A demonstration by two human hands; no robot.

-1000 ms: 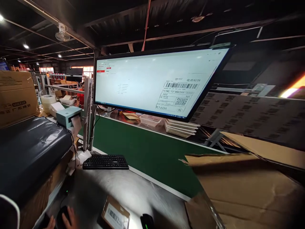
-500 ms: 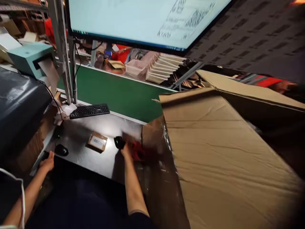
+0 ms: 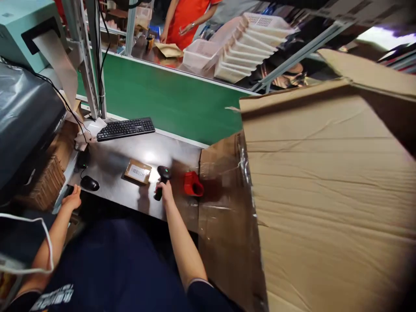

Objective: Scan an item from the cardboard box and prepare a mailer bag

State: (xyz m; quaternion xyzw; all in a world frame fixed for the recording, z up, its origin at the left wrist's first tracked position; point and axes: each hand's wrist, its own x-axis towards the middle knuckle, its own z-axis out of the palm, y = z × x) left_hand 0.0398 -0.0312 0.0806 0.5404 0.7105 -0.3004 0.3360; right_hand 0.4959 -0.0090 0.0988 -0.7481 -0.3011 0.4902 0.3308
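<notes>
My right hand (image 3: 166, 191) grips a black barcode scanner (image 3: 164, 172) by its handle, with a small green light on the scanner's head. Just left of the scanner a small brown cardboard box (image 3: 138, 171) with a white barcode label lies on the metal table (image 3: 110, 200). To the right, a red tape dispenser (image 3: 193, 183) rests against the side of a big carton. My left hand (image 3: 72, 199) is at the table's left front edge, its fingers stretched out, close to a black computer mouse (image 3: 89, 183) and holding nothing that I can see.
A large open carton (image 3: 312, 182) takes up the right side. A black keyboard (image 3: 126, 128) lies at the back, before a green panel (image 3: 156, 93). On the left stands a pale blue label printer (image 3: 29, 28). Beyond the panel are white baskets (image 3: 200, 54) and a person in orange (image 3: 190, 21).
My right hand with the scanner has moved slightly left, clear of the red tape dispenser. The view has tilted downward, and the monitor screen has left it. The small box stays put.
</notes>
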